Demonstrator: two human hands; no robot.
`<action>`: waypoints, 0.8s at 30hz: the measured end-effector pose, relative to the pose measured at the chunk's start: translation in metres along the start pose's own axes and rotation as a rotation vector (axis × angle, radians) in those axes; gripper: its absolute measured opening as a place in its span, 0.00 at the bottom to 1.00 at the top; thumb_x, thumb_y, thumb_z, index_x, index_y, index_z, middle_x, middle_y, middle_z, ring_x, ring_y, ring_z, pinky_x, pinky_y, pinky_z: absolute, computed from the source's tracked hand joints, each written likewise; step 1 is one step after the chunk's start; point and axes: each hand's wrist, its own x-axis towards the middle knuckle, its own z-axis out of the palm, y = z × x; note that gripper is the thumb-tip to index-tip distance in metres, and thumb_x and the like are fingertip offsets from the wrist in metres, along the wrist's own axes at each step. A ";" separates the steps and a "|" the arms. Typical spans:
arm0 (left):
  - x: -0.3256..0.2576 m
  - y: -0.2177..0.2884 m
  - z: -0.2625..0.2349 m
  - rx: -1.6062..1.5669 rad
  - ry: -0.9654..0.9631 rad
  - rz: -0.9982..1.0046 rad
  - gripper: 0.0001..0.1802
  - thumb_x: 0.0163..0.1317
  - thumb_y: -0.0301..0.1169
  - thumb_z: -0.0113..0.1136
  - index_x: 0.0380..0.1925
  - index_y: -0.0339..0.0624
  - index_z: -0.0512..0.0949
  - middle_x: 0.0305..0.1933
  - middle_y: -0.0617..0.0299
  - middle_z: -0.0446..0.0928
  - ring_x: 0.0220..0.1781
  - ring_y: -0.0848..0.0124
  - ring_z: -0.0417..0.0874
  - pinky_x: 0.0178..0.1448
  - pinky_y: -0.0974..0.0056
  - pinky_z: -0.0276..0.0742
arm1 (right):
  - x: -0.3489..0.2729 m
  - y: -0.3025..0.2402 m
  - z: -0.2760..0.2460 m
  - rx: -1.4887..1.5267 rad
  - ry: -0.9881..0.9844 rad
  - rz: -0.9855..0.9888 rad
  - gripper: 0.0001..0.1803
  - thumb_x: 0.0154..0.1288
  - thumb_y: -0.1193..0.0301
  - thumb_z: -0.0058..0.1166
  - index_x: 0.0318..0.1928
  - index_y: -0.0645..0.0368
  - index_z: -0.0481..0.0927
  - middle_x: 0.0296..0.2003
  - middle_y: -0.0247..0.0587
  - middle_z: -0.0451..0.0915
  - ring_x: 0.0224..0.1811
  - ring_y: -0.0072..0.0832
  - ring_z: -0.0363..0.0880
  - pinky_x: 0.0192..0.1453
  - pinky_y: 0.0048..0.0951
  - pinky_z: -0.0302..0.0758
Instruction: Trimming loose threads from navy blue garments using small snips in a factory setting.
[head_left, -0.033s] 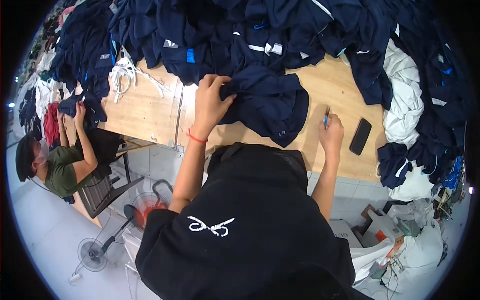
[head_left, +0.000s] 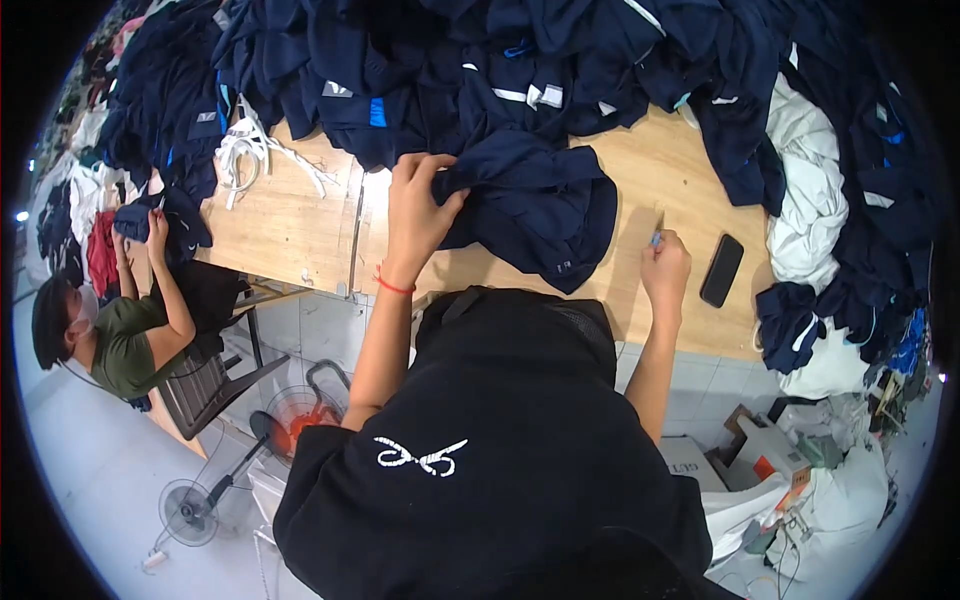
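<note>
My left hand [head_left: 421,208] is closed on the left edge of a navy garment [head_left: 545,205], pinching the cloth between thumb and fingers. The garment lies bunched on the wooden table, its wide right edge turned toward my right hand. Over bare wood to the right of it, my right hand [head_left: 666,268] is closed around a small blue tool [head_left: 656,239] with a thin tip pointing away from me. Most of that tool is hidden in my fist, so its exact kind cannot be made out. The right hand is apart from the garment.
A black phone [head_left: 721,271] lies right of my right hand. Navy garments [head_left: 420,60] heap along the far side, with white cloth [head_left: 808,190] at right. White strips [head_left: 243,155] lie left on the table [head_left: 270,240]. A seated co-worker [head_left: 130,335] handles dark cloth; a fan [head_left: 187,510] stands below.
My right hand has shifted very slightly, with less of the tool's tip showing. The left hand and the garment stay nearly still. The co-worker's hands have moved a little.
</note>
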 end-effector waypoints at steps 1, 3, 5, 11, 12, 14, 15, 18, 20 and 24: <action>-0.007 0.006 -0.001 -0.075 0.084 -0.059 0.22 0.51 0.25 0.80 0.47 0.42 0.85 0.48 0.53 0.79 0.53 0.53 0.81 0.55 0.54 0.79 | -0.003 0.003 -0.002 0.023 -0.039 0.041 0.07 0.70 0.76 0.60 0.45 0.67 0.79 0.33 0.53 0.84 0.35 0.53 0.86 0.41 0.48 0.81; -0.015 0.020 -0.006 -0.159 0.197 -0.092 0.17 0.53 0.21 0.77 0.44 0.41 0.86 0.46 0.53 0.79 0.50 0.55 0.82 0.54 0.58 0.80 | -0.010 0.000 0.000 0.385 -0.047 0.175 0.06 0.74 0.77 0.56 0.47 0.66 0.80 0.35 0.48 0.83 0.36 0.45 0.85 0.42 0.45 0.81; -0.013 0.027 0.000 -0.190 0.192 -0.003 0.16 0.54 0.21 0.77 0.43 0.40 0.86 0.45 0.54 0.80 0.49 0.56 0.83 0.53 0.58 0.80 | -0.010 -0.011 -0.005 0.744 -0.049 0.288 0.06 0.78 0.77 0.52 0.50 0.65 0.80 0.36 0.42 0.83 0.36 0.36 0.85 0.43 0.42 0.81; 0.000 0.025 0.014 -0.051 0.120 0.135 0.14 0.52 0.17 0.74 0.39 0.39 0.87 0.42 0.56 0.82 0.42 0.57 0.83 0.46 0.60 0.80 | -0.005 -0.082 -0.018 1.699 -0.304 0.138 0.16 0.79 0.74 0.59 0.63 0.62 0.76 0.47 0.37 0.79 0.40 0.23 0.75 0.46 0.29 0.74; -0.003 0.016 0.016 0.005 0.097 0.165 0.13 0.51 0.16 0.73 0.38 0.39 0.87 0.41 0.57 0.81 0.41 0.57 0.82 0.44 0.59 0.79 | -0.005 -0.099 -0.018 1.698 -0.312 0.132 0.16 0.79 0.74 0.59 0.63 0.62 0.76 0.47 0.37 0.79 0.40 0.23 0.75 0.46 0.29 0.74; -0.013 0.009 0.021 0.063 0.068 0.192 0.13 0.50 0.15 0.72 0.36 0.39 0.87 0.40 0.59 0.81 0.39 0.58 0.81 0.43 0.59 0.77 | -0.010 -0.131 -0.013 0.942 -0.164 -0.070 0.16 0.71 0.80 0.65 0.57 0.62 0.81 0.47 0.38 0.80 0.38 0.22 0.75 0.42 0.28 0.74; -0.017 0.008 0.024 0.006 0.170 0.229 0.12 0.49 0.16 0.73 0.34 0.40 0.86 0.37 0.60 0.80 0.39 0.59 0.80 0.42 0.59 0.76 | -0.004 -0.139 -0.002 0.738 0.070 -0.275 0.15 0.64 0.84 0.68 0.50 0.62 0.85 0.48 0.40 0.81 0.32 0.20 0.76 0.37 0.23 0.72; -0.031 0.013 0.022 -0.041 0.303 0.239 0.12 0.47 0.16 0.72 0.32 0.41 0.84 0.35 0.62 0.79 0.39 0.60 0.79 0.42 0.59 0.76 | -0.010 -0.165 -0.004 0.704 0.081 -0.310 0.11 0.64 0.85 0.67 0.45 0.62 0.87 0.45 0.40 0.83 0.30 0.22 0.79 0.33 0.21 0.72; -0.033 0.016 0.022 -0.053 0.366 0.194 0.11 0.49 0.15 0.71 0.31 0.40 0.83 0.37 0.61 0.81 0.41 0.59 0.81 0.45 0.58 0.78 | -0.015 -0.172 -0.004 0.724 -0.035 -0.313 0.07 0.64 0.83 0.68 0.42 0.62 0.88 0.34 0.39 0.86 0.30 0.25 0.82 0.34 0.25 0.74; -0.031 0.009 0.027 -0.085 0.279 0.151 0.11 0.56 0.17 0.71 0.38 0.41 0.84 0.43 0.58 0.85 0.49 0.57 0.85 0.51 0.55 0.81 | -0.012 -0.177 0.005 0.565 -0.453 -0.323 0.09 0.67 0.82 0.64 0.47 0.65 0.88 0.41 0.45 0.90 0.37 0.29 0.88 0.43 0.27 0.80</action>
